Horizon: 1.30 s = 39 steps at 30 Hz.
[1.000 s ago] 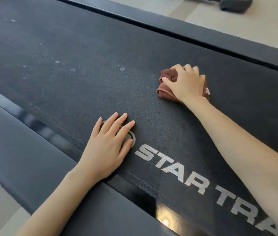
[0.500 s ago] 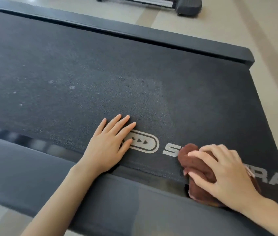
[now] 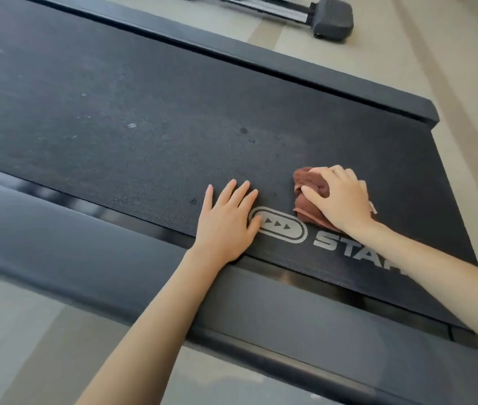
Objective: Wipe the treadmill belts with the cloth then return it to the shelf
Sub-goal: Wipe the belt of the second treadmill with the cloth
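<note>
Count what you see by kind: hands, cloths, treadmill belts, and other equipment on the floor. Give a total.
Hands: 2, left hand flat on the belt, right hand gripping the cloth
Cloths: 1, brown cloth
Treadmill belts: 1, treadmill belt
Other equipment on the floor: 1, grey machine foot beyond the treadmill
Total: 5

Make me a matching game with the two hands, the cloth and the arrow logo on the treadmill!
Things:
1 cloth
2 left hand
3 arrow logo
4 right hand

Descriptions:
A silver, printed on the treadmill belt
B lying flat, fingers straight
C brown and bunched up
D gripping the cloth

Pairs: 1-C, 2-B, 3-A, 4-D
</note>
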### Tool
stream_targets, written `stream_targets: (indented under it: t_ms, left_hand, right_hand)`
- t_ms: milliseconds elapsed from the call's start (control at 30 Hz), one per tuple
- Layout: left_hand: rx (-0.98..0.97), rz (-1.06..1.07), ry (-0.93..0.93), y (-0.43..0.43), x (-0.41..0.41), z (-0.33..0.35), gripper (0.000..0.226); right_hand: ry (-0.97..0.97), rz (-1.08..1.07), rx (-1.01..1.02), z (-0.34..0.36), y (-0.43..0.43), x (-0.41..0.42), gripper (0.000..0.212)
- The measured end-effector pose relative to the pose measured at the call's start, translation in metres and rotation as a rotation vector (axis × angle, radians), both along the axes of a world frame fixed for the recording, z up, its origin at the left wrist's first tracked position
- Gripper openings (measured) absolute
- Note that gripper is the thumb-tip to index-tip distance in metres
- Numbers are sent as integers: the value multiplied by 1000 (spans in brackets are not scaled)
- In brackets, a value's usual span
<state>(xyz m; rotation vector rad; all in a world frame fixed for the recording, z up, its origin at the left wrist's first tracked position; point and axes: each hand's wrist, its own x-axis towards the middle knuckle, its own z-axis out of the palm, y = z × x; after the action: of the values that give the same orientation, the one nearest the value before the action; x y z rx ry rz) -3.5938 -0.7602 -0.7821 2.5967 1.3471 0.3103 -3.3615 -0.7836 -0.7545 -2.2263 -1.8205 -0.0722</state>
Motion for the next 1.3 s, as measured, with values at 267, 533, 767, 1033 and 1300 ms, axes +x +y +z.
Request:
stream_targets:
  t_ms: [267,533,767,1033,1300]
  left_hand:
    - [-21,-5,21,-6,-4,3,54]
    - [4,49,39,-4,-3,2,53]
    - [-16,357,59,-4,-9,5,59]
    - [-18,288,68,-5,-24,15,62]
    - [-61,473,108,6,-73,19,58]
  right_hand:
    - [26,139,7,2,-103,9,36]
    - [-23,229,148,-9,55,0,32]
    - [-32,215,97,-5,51,-28,36]
    - [46,453,110,-4,-91,-6,33]
    - [57,479,101,-3,7,-70,32]
